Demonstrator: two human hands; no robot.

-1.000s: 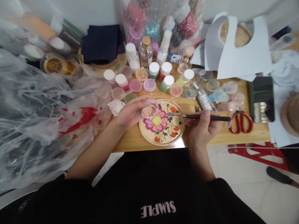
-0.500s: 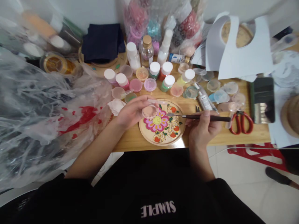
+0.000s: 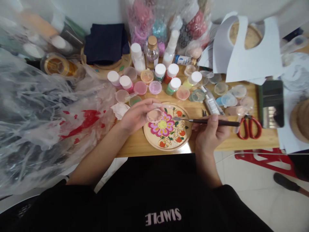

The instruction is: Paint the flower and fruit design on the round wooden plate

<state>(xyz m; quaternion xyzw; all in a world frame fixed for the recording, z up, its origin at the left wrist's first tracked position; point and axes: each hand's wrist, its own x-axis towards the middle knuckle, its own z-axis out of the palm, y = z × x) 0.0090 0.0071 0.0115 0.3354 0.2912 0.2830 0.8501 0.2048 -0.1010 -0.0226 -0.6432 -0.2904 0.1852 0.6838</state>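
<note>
My left hand (image 3: 135,117) is closed around a small clear cup (image 3: 154,116) with pale pinkish contents, held over the left edge of a round wooden board (image 3: 152,141). On the board is a pink and purple flower (image 3: 161,128) with a yellow centre, beside orange flowers and green leaves outlined in gold. Between the thumb and fingers of my right hand (image 3: 211,133) lies a dark-handled tool (image 3: 202,121) with a thin metal tip, a spatula or brush. Its tip points left, over the flower's right side, a short way from the cup.
Several white-capped jars (image 3: 173,85) and small paint cups (image 3: 155,87) stand behind the board. To the right lie a white tube (image 3: 212,103), red-handled pliers (image 3: 249,127) and a phone (image 3: 271,103). Crumpled plastic sheeting (image 3: 48,129) with red smears covers the left side.
Almost nothing differs. My right hand and the tool's handle end have shifted very slightly to the right; the left hand and cup stay put.
</note>
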